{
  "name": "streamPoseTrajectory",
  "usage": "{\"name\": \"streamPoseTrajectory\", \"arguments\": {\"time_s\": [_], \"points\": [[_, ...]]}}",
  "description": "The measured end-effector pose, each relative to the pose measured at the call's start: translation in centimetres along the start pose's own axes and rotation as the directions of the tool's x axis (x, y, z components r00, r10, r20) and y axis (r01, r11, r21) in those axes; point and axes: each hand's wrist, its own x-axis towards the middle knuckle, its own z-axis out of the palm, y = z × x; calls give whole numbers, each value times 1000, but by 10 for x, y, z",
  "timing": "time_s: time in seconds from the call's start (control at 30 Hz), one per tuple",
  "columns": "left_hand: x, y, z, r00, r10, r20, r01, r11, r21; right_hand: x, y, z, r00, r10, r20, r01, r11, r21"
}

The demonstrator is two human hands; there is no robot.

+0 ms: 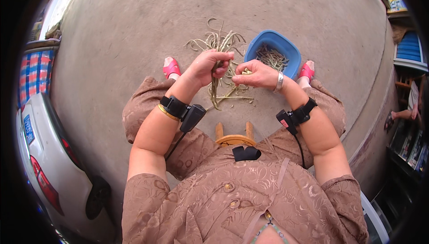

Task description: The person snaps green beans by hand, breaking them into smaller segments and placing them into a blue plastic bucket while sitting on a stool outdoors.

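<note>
My left hand (209, 66) is closed around a bunch of long beans (215, 86), whose ends hang below the fist. More long beans (218, 41) lie in a loose heap on the concrete just beyond that hand. My right hand (253, 74) has curled fingers around short broken bean pieces (246, 71); its fingertips are close to the bunch, and whether they touch a bean I cannot tell. Behind my right hand stands a blue plastic basin (291, 48) with many short bean pieces (273, 58) in it.
A wooden stool (235, 139) shows between my legs. Loose beans and scraps (239, 97) lie on the concrete floor below my hands. At the left is a parked silver car (57, 173). Part of another person (404, 114) is visible at the far right, near shelves.
</note>
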Motion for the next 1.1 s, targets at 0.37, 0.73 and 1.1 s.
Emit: {"name": "streamPoseTrajectory", "arguments": {"time_s": [0.37, 0.73, 1.1], "points": [[-2, -6, 3, 956, 270, -113, -275, 961, -32, 4, 4, 3, 944, 43, -327, -84, 990, -113], [1, -10, 3, 994, 107, 28, -104, 991, -88, 10, 13, -6, 928, 127, -351, -26, 960, 279], [-7, -15, 16, 981, 180, -66, -183, 982, -41, 4, -4, 3, 964, 56, -260, -1, 979, 206]]}}
